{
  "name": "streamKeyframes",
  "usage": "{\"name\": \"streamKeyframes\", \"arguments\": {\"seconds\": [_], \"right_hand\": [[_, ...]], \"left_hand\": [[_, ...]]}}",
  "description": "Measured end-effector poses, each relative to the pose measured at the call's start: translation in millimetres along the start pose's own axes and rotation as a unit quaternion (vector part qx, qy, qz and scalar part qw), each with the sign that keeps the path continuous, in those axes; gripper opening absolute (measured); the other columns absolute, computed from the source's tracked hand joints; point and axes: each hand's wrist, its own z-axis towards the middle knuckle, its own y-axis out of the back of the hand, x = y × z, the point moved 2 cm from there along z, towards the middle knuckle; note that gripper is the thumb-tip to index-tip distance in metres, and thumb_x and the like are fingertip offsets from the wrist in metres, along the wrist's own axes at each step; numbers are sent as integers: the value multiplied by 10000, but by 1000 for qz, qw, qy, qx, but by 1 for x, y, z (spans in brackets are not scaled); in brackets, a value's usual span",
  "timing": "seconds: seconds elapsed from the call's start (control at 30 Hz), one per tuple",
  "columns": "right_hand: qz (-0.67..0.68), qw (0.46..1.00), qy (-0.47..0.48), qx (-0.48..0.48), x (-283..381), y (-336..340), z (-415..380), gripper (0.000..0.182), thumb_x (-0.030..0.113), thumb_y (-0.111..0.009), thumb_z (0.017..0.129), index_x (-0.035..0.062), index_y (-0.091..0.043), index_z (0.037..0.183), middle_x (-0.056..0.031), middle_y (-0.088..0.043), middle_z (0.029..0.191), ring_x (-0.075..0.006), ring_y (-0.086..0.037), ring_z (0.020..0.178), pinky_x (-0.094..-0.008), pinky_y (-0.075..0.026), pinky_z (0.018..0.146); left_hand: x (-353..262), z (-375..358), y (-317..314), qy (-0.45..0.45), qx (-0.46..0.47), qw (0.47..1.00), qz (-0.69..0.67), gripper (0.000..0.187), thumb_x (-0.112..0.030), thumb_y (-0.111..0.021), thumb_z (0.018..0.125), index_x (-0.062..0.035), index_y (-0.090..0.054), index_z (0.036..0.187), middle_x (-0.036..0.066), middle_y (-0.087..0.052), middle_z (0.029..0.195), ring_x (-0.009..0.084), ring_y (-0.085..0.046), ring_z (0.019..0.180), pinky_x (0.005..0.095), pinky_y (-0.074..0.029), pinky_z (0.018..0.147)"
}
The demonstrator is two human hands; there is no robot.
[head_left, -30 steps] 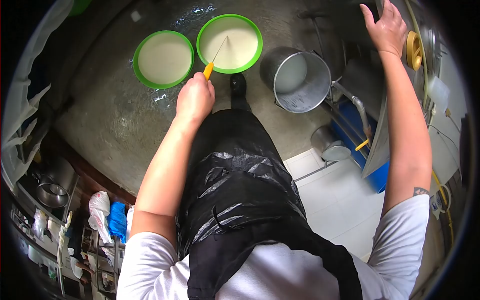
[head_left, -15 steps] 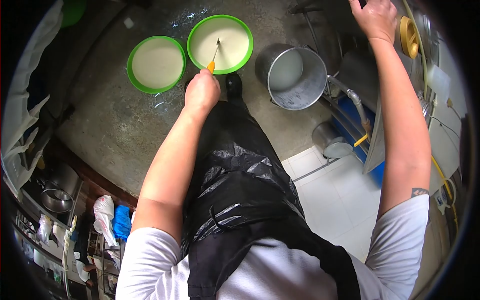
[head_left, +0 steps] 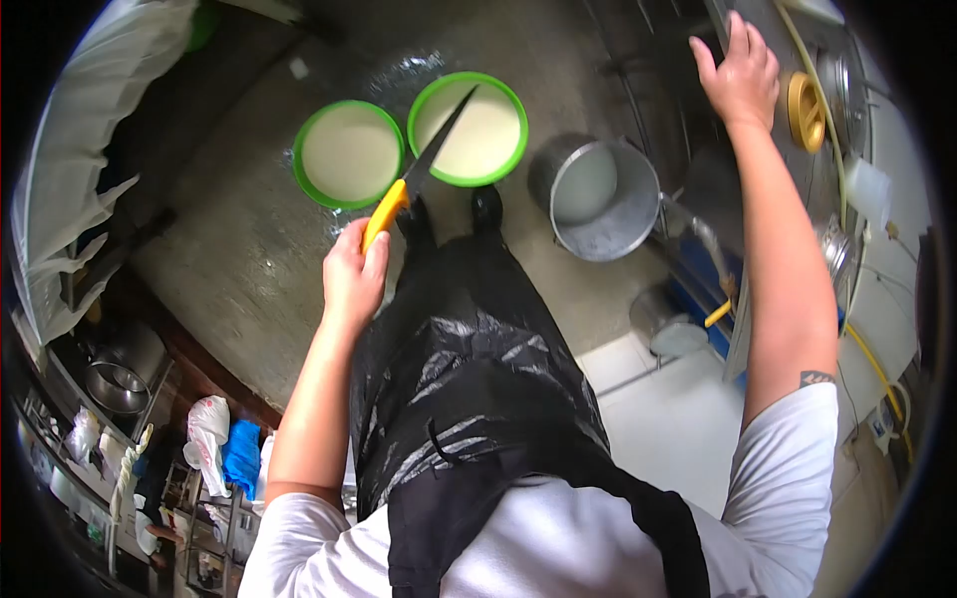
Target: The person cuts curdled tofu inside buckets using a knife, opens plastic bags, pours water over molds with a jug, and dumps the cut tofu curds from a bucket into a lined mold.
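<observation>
My left hand [head_left: 352, 279] is wrapped round the yellow handle of a long knife [head_left: 389, 211]. Its dark blade points up and away, crossing in front of the right green tub [head_left: 521, 140]. A smooth cream-white mass [head_left: 483, 135] fills that tub. Beside it on the floor stands a second green tub [head_left: 299, 167] with the same pale filling [head_left: 351, 154]. Off to the upper right, my right hand [head_left: 746, 85] is open with fingers apart, holding nothing, close to a dark metal surface; whether it touches cannot be told.
A large metal pot [head_left: 638, 214] with cloudy liquid stands right of the tubs. Nearer are a smaller metal container [head_left: 658, 314] and pipework with a yellow lever [head_left: 718, 313]. A yellow lid-like disc [head_left: 806, 112] is beside my right hand. Plastic bags [head_left: 208, 429] and shelving are at lower left.
My left hand has drawn the knife up out of the right tub and back toward the left. My right hand stays at the upper right. The whole view has shifted slightly.
</observation>
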Motion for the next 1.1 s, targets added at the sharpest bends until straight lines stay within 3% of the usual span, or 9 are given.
{"name": "streamKeyframes", "arguments": {"seconds": [0.03, 0.1, 0.37, 0.73, 0.8, 0.87, 0.97, 1.07, 1.1], "right_hand": [[14, 1000, 1, -5, 3, 5, 1, 704, 556, -723, 902, 220, -505, 1481, -98, -584, 1413, -388, -569, 1244, -511, -505, 1020], [29, 999, -16, 25, 5, 10, 4, 717, 556, -702, 913, 238, -463, 1510, -73, -541, 1460, -363, -529, 1300, -527, -491, 1031], [-5, 998, -26, 55, 3, 13, 4, 775, 489, -726, 906, 212, -412, 1559, -73, -496, 1513, -339, -506, 1323, -495, -474, 1068], [-1, 998, -27, 51, 3, 18, 6, 796, 470, -746, 885, 181, -422, 1553, -80, -502, 1493, -323, -512, 1297, -477, -465, 1066], [1, 998, -31, 52, 3, 19, 5, 797, 470, -746, 884, 182, -421, 1553, -80, -500, 1495, -323, -510, 1299, -482, -461, 1070], [8, 998, -38, 55, 1, 17, 5, 802, 471, -745, 881, 186, -418, 1556, -77, -495, 1501, -323, -501, 1308, -501, -450, 1078], [16, 997, -42, 62, 1, 17, 5, 804, 477, -743, 882, 190, -415, 1558, -78, -490, 1504, -323, -492, 1318, -515, -447, 1076], [27, 993, -66, 98, 1, 19, 8, 856, 455, -765, 870, 203, -362, 1582, -75, -433, 1549, -326, -453, 1365, -533, -430, 1103], [25, 989, -74, 129, 1, 23, 8, 878, 445, -773, 868, 210, -336, 1592, -74, -407, 1567, -329, -433, 1387, -543, -419, 1118]], "left_hand": [[-2, 1, 13, 8, -12, 999, -49, 341, -237, -665, 992, 34, -663, 1197, 176, -713, 893, 307, -705, 812, 398, -550, 772], [-17, 7, 41, 142, 38, 942, -303, 325, -225, -616, 1046, 3, -611, 1278, 17, -605, 805, 57, -508, 569, 230, -424, 495], [-69, 79, 192, 0, -167, 795, -583, 287, -249, -579, 1069, -31, -571, 1255, 12, -606, 810, 69, -507, 561, 244, -443, 466], [-2, 165, 401, -47, -172, 769, -614, 325, -285, -512, 1089, 15, -564, 1202, -18, -481, 738, 58, -373, 512, 234, -280, 446], [13, 165, 406, -57, -142, 773, -616, 345, -323, -526, 1090, 8, -572, 1171, -8, -503, 738, 65, -395, 518, 237, -297, 447], [21, 153, 406, 5, -234, 805, -546, 486, -469, -518, 1084, 8, -570, 1163, 41, -590, 828, 90, -495, 570, 234, -389, 467], [12, 100, 361, 75, -347, 766, -536, 622, -668, -464, 1034, -57, -555, 1111, 128, -635, 1037, 234, -694, 836, 389, -604, 642], [32, 28, 279, 66, -195, 813, -545, 457, -562, -465, 1078, -127, -561, 977, 58, -625, 753, 186, -642, 606, 343, -543, 506], [21, -5, 240, 162, -215, 862, -430, 384, -448, -498, 1088, -111, -580, 924, 41, -616, 679, 167, -613, 545, 314, -514, 465]]}}
